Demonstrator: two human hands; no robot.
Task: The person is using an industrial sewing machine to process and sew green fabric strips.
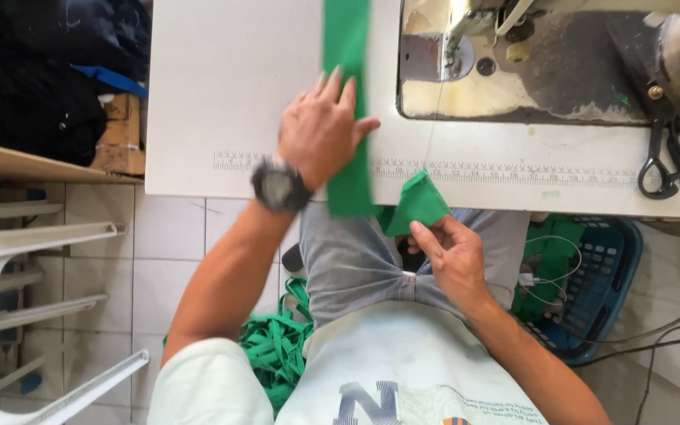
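Long green fabric strip (346, 39), flat and smooth, running from the far edge of the white worktop (222, 94) straight toward its near edge and hanging over it. Near end folded into a small green wedge (417, 203), raised just beside the worktop's edge.

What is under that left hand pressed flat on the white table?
A long green fabric strip lies under the left hand, running up the table and over its front edge. The part beneath the palm is hidden.

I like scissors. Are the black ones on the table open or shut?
Shut. The black scissors lie with both handle loops close together and no gap showing between blades.
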